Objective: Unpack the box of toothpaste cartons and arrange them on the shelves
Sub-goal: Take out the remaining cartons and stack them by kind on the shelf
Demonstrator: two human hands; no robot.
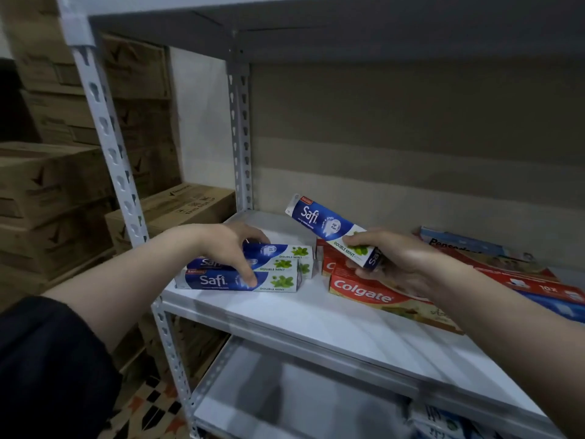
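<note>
Blue-and-white Safi cartons (243, 274) sit stacked at the white shelf's (285, 315) left end, your left hand (228, 248) resting fingers on them. Your right hand (395, 258) grips another Safi carton (329, 229) tilted above the Colgate cartons (364, 293).

Left hand (229, 248) covers the middle of the stacked Safi cartons (278, 275), so their count can't be told; right hand (395, 264) hides the held Safi carton (329, 228) lower end & part of the Colgate carton (373, 296); cartons right of Colgate cut off by frame edge, lower shelf (285, 400) blurred
</note>
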